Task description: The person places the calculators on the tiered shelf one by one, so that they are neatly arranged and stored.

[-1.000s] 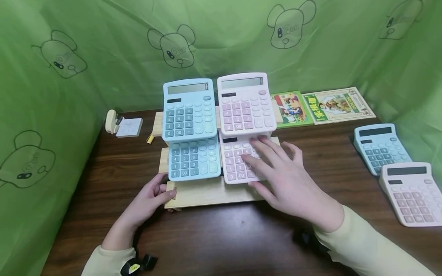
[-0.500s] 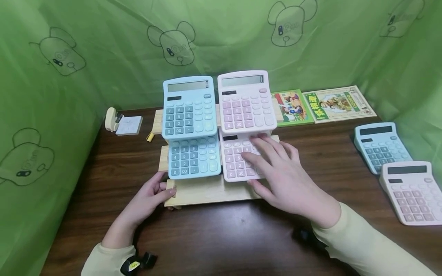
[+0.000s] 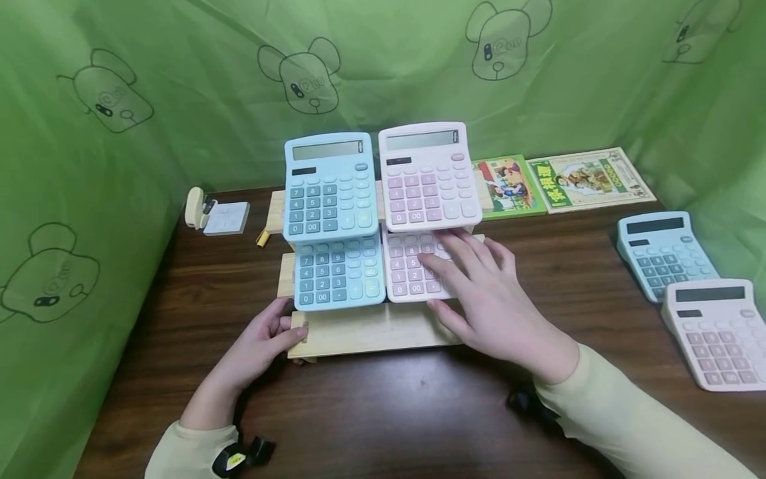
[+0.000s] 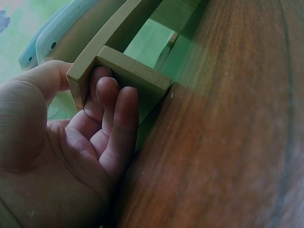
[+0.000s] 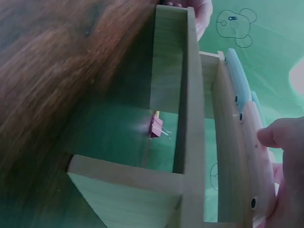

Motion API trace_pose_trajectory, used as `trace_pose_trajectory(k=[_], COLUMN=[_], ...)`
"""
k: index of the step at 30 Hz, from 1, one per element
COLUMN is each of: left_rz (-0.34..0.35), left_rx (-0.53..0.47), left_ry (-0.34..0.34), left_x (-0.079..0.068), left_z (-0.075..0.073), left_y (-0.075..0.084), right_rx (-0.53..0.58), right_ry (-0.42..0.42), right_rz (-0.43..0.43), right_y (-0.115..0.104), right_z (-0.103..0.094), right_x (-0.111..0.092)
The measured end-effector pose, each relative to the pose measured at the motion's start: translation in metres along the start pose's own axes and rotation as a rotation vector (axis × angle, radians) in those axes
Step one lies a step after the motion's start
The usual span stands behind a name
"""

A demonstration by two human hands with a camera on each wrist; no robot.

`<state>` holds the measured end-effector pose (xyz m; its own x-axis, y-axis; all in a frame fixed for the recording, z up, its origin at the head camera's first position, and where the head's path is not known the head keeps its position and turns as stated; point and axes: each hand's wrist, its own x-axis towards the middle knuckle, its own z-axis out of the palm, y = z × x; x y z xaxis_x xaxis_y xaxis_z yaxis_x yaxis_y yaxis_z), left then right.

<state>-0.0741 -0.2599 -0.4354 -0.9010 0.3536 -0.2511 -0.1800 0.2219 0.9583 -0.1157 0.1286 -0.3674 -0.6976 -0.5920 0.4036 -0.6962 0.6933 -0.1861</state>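
Firstly, head view (clock hours read from the middle of each view): the wooden stand point(image 3: 377, 332) carries the upper blue calculator point(image 3: 331, 189) towards eleven o'clock, the upper pink calculator point(image 3: 431, 183) at one, the lower blue calculator point(image 3: 339, 276) at eight and the lower pink calculator point(image 3: 409, 273) at four. Over this last I see the right hand point(image 3: 487, 306), unclenched, its fingers spread on the face and its thumb at the near edge. The left hand point(image 3: 257, 342), at eight o'clock, grips the stand's end. The upper pink calculator overlaps the lower one's far end; whether they touch, I cannot tell. Too strong a shove towards twelve could knock the upper one askew; fingertips close under its edge could lift it, and a heavy one could press a key.

Secondly, left wrist view: towards eleven o'clock the thumb and curled fingers hold the board from opposite sides. Should this grasp slacken, the stand could skid under a push; should it pull upward, the calculators could slide.

Thirdly, right wrist view: towards four o'clock the thumb meets the lower pink calculator's near edge, the lower blue one close by at two. A skewed push would likely swing it into that neighbour.
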Motion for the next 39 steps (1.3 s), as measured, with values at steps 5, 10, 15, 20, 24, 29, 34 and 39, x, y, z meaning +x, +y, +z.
trace_pose_trajectory(k=[5, 10, 15, 20, 24, 29, 34, 39], left_rz=[0.012, 0.010, 0.024, 0.035, 0.023, 0.030, 0.041, 0.045], left_rx=[-0.005, -0.017, -0.030, -0.035, -0.024, -0.020, -0.016, -0.022], left_ry=[-0.002, -0.011, -0.005, -0.038, -0.023, -0.028, -0.029, -0.044], left_x=[0.000, -0.002, -0.002, 0.000, -0.001, -0.003, -0.003, -0.001], left_z=[0.000, 0.000, 0.000, 0.001, -0.001, -0.003, -0.004, -0.003], left_y=[0.001, 0.000, -0.002, -0.004, -0.003, -0.002, -0.001, -0.002], right_rx=[-0.002, 0.002, 0.006, 0.052, 0.082, 0.106, 0.116, 0.148], right_ry=[0.014, 0.009, -0.041, -0.095, -0.098, -0.089, -0.084, -0.073], right_rz=[0.001, -0.010, -0.032, -0.031, -0.032, -0.011, 0.055, 0.194], right_y=[0.002, 0.005, 0.010, 0.016, 0.021, 0.025, 0.035, 0.059], right_z=[0.002, 0.003, 0.001, -0.007, -0.013, -0.018, -0.020, -0.025], right_x=[0.002, 0.002, -0.001, -0.013, -0.022, -0.033, -0.043, -0.055])
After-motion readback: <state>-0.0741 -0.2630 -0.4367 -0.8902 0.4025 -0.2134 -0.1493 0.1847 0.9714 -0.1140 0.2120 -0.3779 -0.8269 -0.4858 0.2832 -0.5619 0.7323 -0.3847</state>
